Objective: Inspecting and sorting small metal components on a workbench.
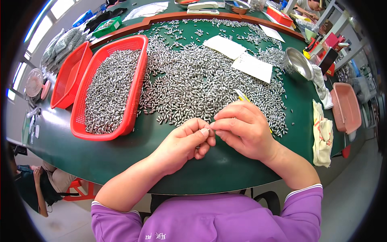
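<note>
Purple short-sleeved shirt [201, 218] is filling the near edge, its wearer facing a dark green table [225, 173]. Two bare forearms are stretching forward, hands at the centre. The left hand [187, 141] is forming a narrow pinch, thumb against index finger, the other fingers curling under; the right hand [246, 129] is pinching narrowly too, its fingertips seemingly touching the left's. Whatever they may be holding is too small or hidden to tell. For such fine handwork, steadying the left pinch while the right fingertips do the delicate moving would probably serve best; working lightly, in plain sight, should keep a small part from dropping into the heap. Just beyond the hands, spindle-shaped metal pieces [181, 84] are spreading thickly over the middle and far table. They are shining silver with darker bands, tapering at the ends and lying at every angle. More are filling a red plastic basket [139, 80] on the left. White paper sheets [225, 46] are lying over the pile, far right of centre.
</note>
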Demonstrator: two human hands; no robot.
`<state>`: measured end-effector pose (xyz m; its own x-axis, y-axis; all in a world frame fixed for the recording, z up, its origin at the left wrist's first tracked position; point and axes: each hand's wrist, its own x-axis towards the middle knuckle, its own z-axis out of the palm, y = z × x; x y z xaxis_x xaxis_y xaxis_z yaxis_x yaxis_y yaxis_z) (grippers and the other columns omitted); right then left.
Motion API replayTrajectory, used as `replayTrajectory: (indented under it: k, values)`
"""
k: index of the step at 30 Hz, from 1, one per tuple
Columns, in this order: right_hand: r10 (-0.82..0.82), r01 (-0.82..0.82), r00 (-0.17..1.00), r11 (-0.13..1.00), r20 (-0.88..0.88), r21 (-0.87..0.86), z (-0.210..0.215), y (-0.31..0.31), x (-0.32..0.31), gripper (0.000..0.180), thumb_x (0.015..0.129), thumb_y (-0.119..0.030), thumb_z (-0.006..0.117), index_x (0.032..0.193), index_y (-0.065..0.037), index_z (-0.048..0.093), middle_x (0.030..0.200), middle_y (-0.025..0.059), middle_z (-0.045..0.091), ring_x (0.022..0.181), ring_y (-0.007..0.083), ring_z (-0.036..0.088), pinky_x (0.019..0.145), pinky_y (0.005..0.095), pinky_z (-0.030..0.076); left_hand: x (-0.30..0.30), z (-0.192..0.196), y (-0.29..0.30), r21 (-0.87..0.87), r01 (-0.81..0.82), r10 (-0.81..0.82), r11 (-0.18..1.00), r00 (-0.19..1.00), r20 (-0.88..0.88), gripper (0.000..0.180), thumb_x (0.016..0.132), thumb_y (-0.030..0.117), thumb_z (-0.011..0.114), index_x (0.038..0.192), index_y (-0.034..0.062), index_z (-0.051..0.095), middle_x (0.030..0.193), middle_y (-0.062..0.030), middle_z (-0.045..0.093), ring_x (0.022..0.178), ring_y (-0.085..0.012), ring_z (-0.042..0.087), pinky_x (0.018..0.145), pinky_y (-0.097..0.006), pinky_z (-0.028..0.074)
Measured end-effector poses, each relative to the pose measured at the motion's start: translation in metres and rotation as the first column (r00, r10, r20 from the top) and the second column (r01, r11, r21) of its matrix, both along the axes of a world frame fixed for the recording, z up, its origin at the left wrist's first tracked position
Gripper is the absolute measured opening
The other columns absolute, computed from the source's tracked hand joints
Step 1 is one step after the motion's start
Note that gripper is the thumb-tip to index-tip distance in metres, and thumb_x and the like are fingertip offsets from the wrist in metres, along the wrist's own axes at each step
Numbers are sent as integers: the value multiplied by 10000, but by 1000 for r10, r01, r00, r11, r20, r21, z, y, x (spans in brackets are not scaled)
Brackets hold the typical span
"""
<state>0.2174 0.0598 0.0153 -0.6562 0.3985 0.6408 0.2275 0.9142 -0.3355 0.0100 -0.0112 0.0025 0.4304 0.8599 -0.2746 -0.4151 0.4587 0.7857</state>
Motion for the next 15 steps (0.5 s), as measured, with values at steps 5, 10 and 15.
replayTrajectory:
  k: [5,10,15]
  values:
    - [-150,153,986,987,67,-44,-2,2,2,202,757,-64,735,954,-106,714,1027,60,651,988,269,617,861,406,493,-2,2,1,-38,-35,38,999,997,70,143,1032,183,463,1076,66,532,944,-44,594,703,-101,505,627,-238,402]
    - [-213,227,953,973,214,-42,-8,1,4,231,740,-110,763,964,-112,706,1164,88,591,1104,308,559,937,446,459,-4,0,1,-46,-86,92,995,985,145,179,1023,170,434,1110,50,535,981,-69,589,739,-135,511,666,-269,418]
    - [-211,223,952,974,223,-30,-5,-2,3,206,729,-118,772,917,-107,690,1155,84,586,1100,313,557,933,447,460,-4,1,1,-70,-127,134,990,985,110,208,1021,200,434,1126,54,538,993,-68,583,761,-140,498,680,-273,415]
